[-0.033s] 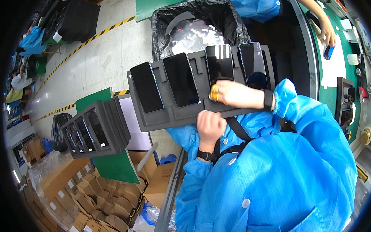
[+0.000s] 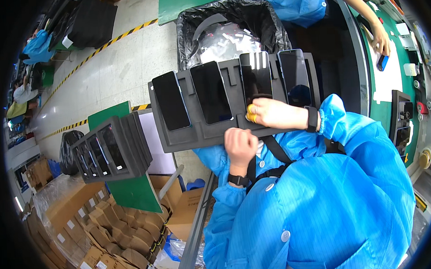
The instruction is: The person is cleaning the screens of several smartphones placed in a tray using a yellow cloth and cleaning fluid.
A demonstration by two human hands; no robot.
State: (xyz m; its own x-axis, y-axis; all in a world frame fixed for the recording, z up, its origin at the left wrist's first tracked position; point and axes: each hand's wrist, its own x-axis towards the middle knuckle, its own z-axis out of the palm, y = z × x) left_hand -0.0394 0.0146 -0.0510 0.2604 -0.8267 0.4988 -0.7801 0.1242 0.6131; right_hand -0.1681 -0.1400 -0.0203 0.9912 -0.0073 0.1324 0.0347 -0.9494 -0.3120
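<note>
A dark grey foam tray (image 2: 177, 139) lies tilted in front of me, with several black-screened smartphones side by side in its slots. My right hand (image 2: 279, 114) reaches over the lower end of the third phone (image 2: 257, 78) from the left, fingers pinched together. Yellow finger covers (image 2: 251, 113) sit on its fingertips; whatever is between them is hidden. At the tray's near edge, my left hand (image 2: 240, 145) is closed with curled fingers, and what it holds cannot be seen. The second phone (image 2: 210, 92) is just beyond it. Another phone (image 2: 294, 77) lies to the right.
Behind the tray stands a black-lined bin (image 2: 186, 31) holding scraps. Stacked foam trays with phones (image 2: 140, 151) rest at left on a green board (image 2: 137, 196). Cardboard boxes (image 2: 187, 213) are below. At upper right, a co-worker's hand (image 2: 380, 41) holds a small blue-and-black object.
My right hand has shifted slightly toward me along the third phone. My left hand has moved a little to the left. The tray and phones stay almost in place.
</note>
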